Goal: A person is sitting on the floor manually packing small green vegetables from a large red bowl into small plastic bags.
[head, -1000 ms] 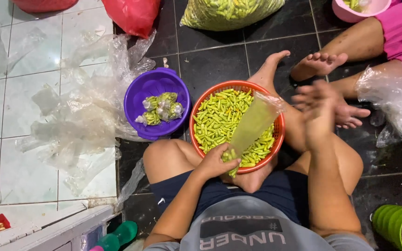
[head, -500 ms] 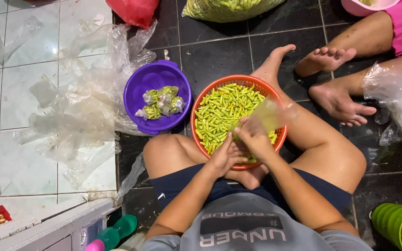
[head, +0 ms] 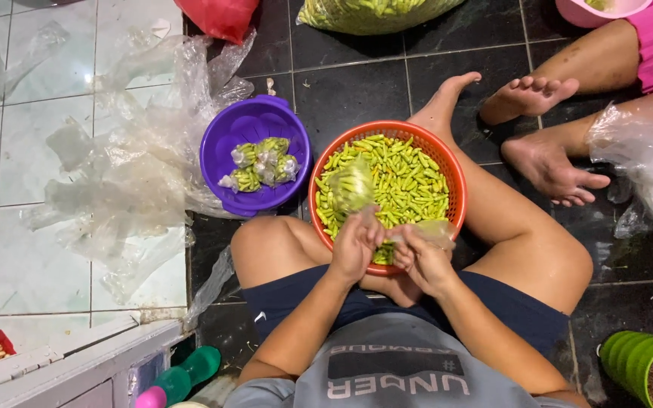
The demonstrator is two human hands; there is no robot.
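I sit on the floor with an orange basket [head: 451, 170] of green chillies between my legs. My left hand [head: 354, 244] pinches the neck of a small clear plastic bag of chillies [head: 351, 189] that stands up over the basket. My right hand [head: 421, 259] is closed on the loose end of the same bag's plastic, right beside the left hand at the basket's near rim. A purple bowl [head: 224, 151] to the left holds several tied small bags of chillies [head: 262, 162].
A heap of empty clear plastic bags [head: 126, 166] lies on the white tiles at left. Another person's bare feet [head: 542, 128] and legs rest at the upper right, with clear plastic [head: 640, 162] beside them. A large sack of chillies [head: 372, 11] lies at the top; a green pot [head: 640, 363] sits bottom right.
My right hand came down from over my knee to meet the left at the basket's near rim. The bag's neck is now pinched between both hands and the bag stands shorter.
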